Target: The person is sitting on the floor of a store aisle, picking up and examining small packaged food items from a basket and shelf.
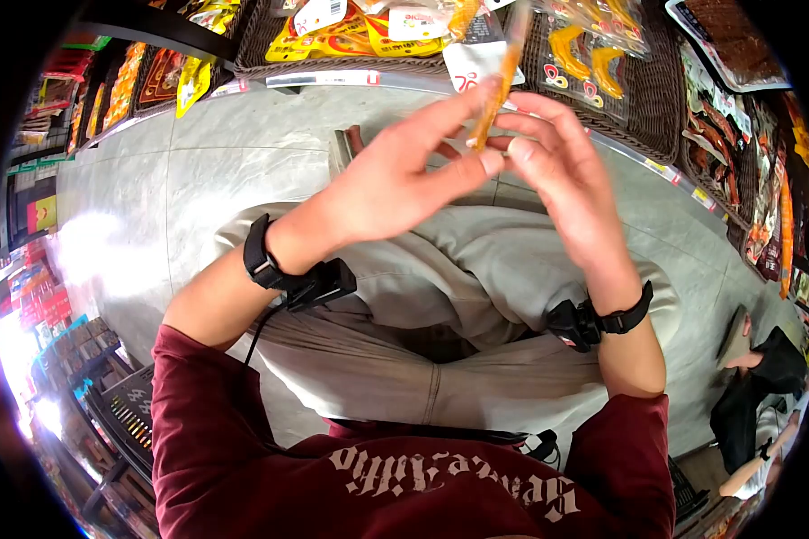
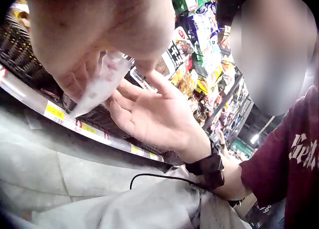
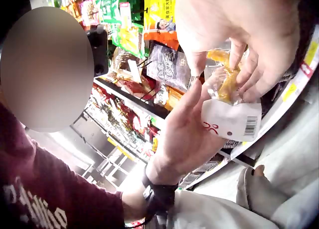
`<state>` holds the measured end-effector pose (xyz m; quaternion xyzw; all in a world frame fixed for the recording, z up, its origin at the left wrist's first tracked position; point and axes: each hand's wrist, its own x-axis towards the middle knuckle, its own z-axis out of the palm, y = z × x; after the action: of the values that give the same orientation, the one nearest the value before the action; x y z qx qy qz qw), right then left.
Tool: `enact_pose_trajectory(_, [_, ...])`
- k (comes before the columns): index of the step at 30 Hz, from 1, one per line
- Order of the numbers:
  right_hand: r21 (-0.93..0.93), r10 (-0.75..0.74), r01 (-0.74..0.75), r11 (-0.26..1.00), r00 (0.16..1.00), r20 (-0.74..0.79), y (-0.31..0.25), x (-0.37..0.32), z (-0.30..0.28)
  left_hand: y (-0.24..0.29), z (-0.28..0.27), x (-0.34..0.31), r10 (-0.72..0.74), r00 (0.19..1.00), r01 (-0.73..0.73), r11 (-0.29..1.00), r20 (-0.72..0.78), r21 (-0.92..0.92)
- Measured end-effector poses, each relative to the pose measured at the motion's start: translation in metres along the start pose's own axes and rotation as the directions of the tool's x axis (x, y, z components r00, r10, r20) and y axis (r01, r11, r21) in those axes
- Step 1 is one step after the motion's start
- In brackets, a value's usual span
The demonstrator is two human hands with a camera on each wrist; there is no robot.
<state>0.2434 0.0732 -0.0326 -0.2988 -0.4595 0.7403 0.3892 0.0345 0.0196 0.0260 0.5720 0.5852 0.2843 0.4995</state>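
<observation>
A clear packet (image 3: 227, 87) with yellow-orange food pieces inside is between my two hands, above my lap. It bears a white label (image 3: 232, 119) with red marks and a barcode. In the head view the packet (image 1: 499, 90) is seen nearly edge-on and a little blurred. My left hand (image 1: 404, 166) pinches its near end between thumb and fingers. From the other side, my right hand (image 1: 566, 162) holds it, thumb at the near end, curved fingers along the film. The left wrist view shows the packet's pale underside (image 2: 102, 84) below the left hand.
Ahead is a low shelf with dark wicker baskets (image 1: 652, 117) of packaged snacks and a price-tag rail (image 1: 333, 78). Bagged snacks (image 3: 167, 64) hang on racks. Grey tiled floor (image 1: 198, 171) lies around my bent legs (image 1: 351, 359). Another person's leg (image 1: 737, 404) shows at the right.
</observation>
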Motion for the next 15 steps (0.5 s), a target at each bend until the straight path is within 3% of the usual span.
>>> enact_pose_trajectory(2, [0.007,0.020,-0.021,1.000,0.996,0.089,-0.001,-0.004,0.004,-0.012,0.007,-0.001,0.399,0.917,-0.397,0.901,0.024,0.172])
enact_pose_trajectory(6, [-0.085,-0.038,0.038,0.996,0.999,0.002,0.003,-0.006,0.007,-0.009,0.003,-0.006,0.325,0.938,-0.345,0.910,0.121,0.229])
enact_pose_trajectory(8, [-0.045,-0.016,0.013,0.999,0.998,-0.065,0.002,-0.005,0.008,-0.013,0.005,-0.005,0.435,0.889,-0.457,0.843,0.141,0.283])
enact_pose_trajectory(11, [0.020,-0.003,0.004,1.000,0.996,-0.090,0.003,-0.002,-0.001,-0.006,-0.001,-0.002,0.409,0.901,-0.432,0.869,0.143,0.242])
enact_pose_trajectory(15, [0.040,-0.014,0.022,0.999,0.981,-0.193,0.009,0.004,-0.010,-0.003,-0.003,-0.001,0.449,0.894,-0.441,0.872,0.012,0.213])
